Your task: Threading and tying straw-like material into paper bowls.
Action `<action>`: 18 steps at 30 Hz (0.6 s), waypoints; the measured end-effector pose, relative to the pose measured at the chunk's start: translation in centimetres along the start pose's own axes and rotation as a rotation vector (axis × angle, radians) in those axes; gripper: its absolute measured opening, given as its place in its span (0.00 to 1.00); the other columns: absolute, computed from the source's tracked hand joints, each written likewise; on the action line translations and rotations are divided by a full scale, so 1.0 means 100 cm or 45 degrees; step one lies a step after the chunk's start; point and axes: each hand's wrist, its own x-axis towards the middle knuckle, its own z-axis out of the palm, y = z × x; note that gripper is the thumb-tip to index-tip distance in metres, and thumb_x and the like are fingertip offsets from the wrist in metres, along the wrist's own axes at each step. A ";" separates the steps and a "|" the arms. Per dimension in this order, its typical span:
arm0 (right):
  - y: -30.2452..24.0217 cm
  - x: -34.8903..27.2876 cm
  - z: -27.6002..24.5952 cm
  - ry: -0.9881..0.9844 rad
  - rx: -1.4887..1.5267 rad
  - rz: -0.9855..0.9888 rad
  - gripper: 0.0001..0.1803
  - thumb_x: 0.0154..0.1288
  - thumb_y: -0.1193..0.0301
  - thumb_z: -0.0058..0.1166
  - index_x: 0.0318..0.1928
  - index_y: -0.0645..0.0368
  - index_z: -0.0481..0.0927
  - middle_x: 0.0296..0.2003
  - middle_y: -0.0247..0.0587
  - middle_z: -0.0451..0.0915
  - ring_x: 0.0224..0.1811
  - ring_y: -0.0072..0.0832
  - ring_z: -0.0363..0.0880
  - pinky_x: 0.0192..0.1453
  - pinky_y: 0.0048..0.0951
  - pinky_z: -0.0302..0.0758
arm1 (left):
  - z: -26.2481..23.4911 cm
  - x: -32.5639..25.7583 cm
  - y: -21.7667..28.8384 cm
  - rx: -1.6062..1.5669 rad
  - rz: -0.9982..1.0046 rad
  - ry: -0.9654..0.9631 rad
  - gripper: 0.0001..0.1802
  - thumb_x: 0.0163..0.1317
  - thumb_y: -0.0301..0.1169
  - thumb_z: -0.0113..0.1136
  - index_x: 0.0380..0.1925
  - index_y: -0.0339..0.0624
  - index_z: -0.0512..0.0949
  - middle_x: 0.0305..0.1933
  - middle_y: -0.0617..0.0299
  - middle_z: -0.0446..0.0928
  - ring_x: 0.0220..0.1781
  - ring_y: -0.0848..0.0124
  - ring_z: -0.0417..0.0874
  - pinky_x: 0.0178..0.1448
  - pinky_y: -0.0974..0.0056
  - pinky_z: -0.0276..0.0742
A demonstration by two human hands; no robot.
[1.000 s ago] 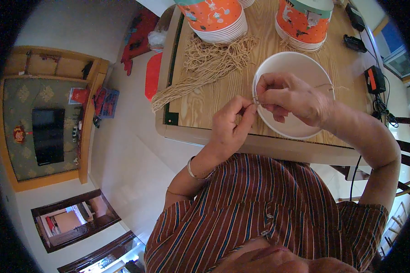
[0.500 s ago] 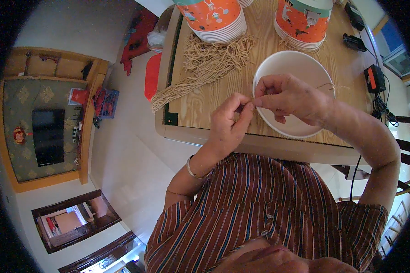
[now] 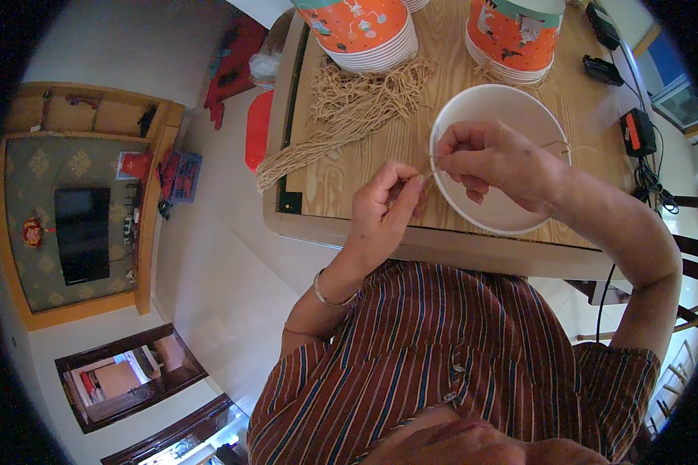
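A short length of tan cord [image 3: 433, 175] runs between the pinched fingertips of my two hands. My left hand [image 3: 384, 203] grips one end just outside the rim of a white paper bucket [image 3: 551, 203]. Over the bucket's opening, my right hand [image 3: 498, 164] pinches the cord close to the left rim. Another piece of tan cord [image 3: 552, 145] shows at the bucket's right rim, partly behind my right wrist. A bundle of tan cords [image 3: 349, 116] lies on the wooden table to the left, its straight tail reaching toward the table's left edge.
Stacked orange buckets [image 3: 364, 35] rest on the far end of the cord bundle. A second orange stack [image 3: 513, 39] stands at the back right. Black adapters [image 3: 602, 71], an orange-and-black box [image 3: 637, 133] and cables line the right edge. A red stool [image 3: 259, 128] stands beyond the table's left side.
My hands have drawn slightly apart, the left moving left and down. A short stretch of cord now shows between the fingertips, which were together before.
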 end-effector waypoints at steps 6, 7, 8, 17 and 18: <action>-0.001 -0.003 0.000 -0.068 0.012 -0.025 0.05 0.66 0.71 0.55 0.38 0.59 0.77 0.25 0.27 0.73 0.22 0.14 0.69 0.23 0.18 0.70 | -0.001 0.000 -0.007 -0.167 -0.119 0.038 0.04 0.71 0.26 0.53 0.37 0.38 0.73 0.26 0.68 0.74 0.28 0.83 0.75 0.32 0.75 0.73; 0.001 -0.003 0.000 -0.076 0.005 -0.045 0.05 0.67 0.71 0.55 0.38 0.59 0.77 0.25 0.26 0.73 0.22 0.13 0.69 0.22 0.18 0.69 | -0.001 0.002 -0.008 -0.184 -0.142 0.073 0.04 0.71 0.26 0.54 0.38 0.38 0.74 0.26 0.68 0.75 0.28 0.83 0.75 0.33 0.75 0.73; 0.003 -0.003 0.001 -0.084 -0.002 -0.065 0.05 0.67 0.70 0.56 0.38 0.58 0.77 0.25 0.25 0.72 0.22 0.12 0.68 0.22 0.17 0.68 | -0.002 0.003 -0.007 -0.184 -0.141 0.072 0.04 0.71 0.26 0.54 0.38 0.38 0.74 0.26 0.68 0.75 0.28 0.83 0.75 0.33 0.75 0.73; -0.004 -0.007 0.003 -0.035 -0.166 0.036 0.05 0.68 0.69 0.56 0.37 0.57 0.78 0.26 0.23 0.72 0.22 0.10 0.65 0.20 0.16 0.64 | -0.001 0.013 0.006 0.071 0.119 0.207 0.02 0.65 0.22 0.59 0.37 0.37 0.77 0.33 0.67 0.76 0.32 0.82 0.76 0.38 0.74 0.74; -0.003 -0.006 0.002 -0.035 -0.166 0.036 0.05 0.68 0.69 0.56 0.37 0.57 0.78 0.26 0.23 0.72 0.22 0.10 0.65 0.20 0.16 0.64 | -0.001 0.015 0.007 0.111 0.147 0.194 0.02 0.64 0.22 0.60 0.37 0.37 0.78 0.34 0.67 0.76 0.34 0.82 0.76 0.39 0.74 0.74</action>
